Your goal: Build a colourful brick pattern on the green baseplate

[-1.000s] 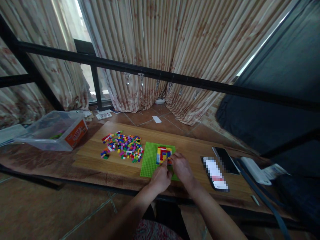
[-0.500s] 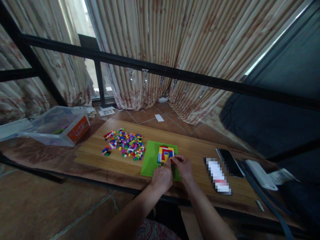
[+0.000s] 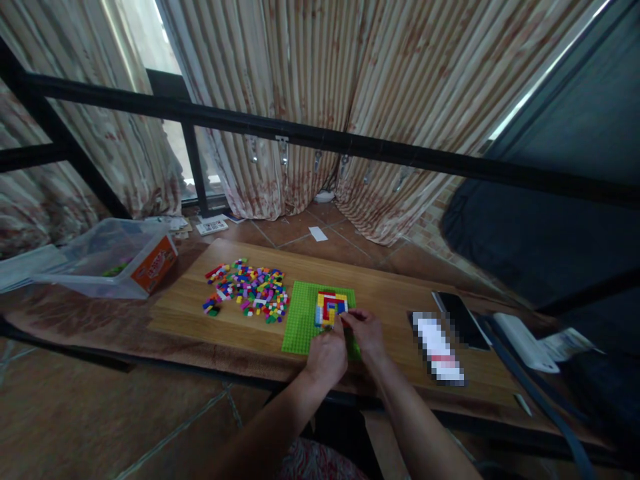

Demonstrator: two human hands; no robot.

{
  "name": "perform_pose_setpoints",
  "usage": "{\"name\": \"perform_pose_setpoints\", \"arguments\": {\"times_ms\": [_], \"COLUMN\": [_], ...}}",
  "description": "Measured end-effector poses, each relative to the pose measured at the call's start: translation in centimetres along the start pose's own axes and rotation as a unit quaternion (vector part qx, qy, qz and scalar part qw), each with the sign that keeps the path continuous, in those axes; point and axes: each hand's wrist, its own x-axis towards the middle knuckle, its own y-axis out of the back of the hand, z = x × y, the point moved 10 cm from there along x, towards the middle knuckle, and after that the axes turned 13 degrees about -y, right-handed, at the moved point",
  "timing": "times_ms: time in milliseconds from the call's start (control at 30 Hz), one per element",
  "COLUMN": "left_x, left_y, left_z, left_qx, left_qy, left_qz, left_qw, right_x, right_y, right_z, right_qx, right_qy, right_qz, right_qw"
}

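A green studded baseplate lies on the wooden board, bearing a small square build of toy bricks in red, yellow, blue and white. My left hand is closed at the near edge of the build, its fingertips against the lower right corner. From the right, my right hand reaches to that same corner with thumb and fingers pinched together. Whatever lies between the fingertips of either hand is too small or hidden to make out. Left of the baseplate spreads a pile of loose, mixed-colour toy bricks.
The wooden board rests on a brown-covered bench. A clear plastic bin with an orange label stands at the left. On the right lie a blurred-out phone-like object, a dark tablet-like slab and a white device.
Both hands stay at the corner of the brick build, with only slight finger shifts. The camera view has tilted a little; the bricks look the same.
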Motion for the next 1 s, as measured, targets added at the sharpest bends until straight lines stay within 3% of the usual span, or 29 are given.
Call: {"name": "perform_pose_setpoints", "arguments": {"times_ms": [267,367,467,667,867,1000], "left_x": [-1.3,-3.1,-5.4,-9.0,-11.9,-12.7], "left_y": [0.7,0.8,1.3,4.5,9.5,12.3], "left_z": [-0.7,-0.7,-1.6,-7.6,-15.1,-18.3], "left_qx": [-0.037,-0.086,-0.143,-0.179,-0.111,-0.042], "left_qy": [0.011,-0.006,-0.011,0.080,0.168,0.182], "left_qz": [0.007,0.012,0.041,0.159,0.266,0.309], "left_qw": [0.999,0.996,0.989,0.968,0.943,0.932], "right_x": [-1.0,-1.2,-1.4,-2.5,-3.5,-3.7], "right_y": [0.4,1.9,3.6,4.5,3.7,2.6], "right_z": [0.3,1.0,0.8,-0.9,-0.9,-0.6], "right_qx": [0.066,0.123,0.063,-0.183,-0.266,-0.303], "right_qy": [0.001,0.000,0.031,0.151,0.216,0.250], "right_qz": [-0.027,0.006,0.052,0.098,0.120,0.099], "right_qw": [0.997,0.992,0.996,0.967,0.932,0.914]}}
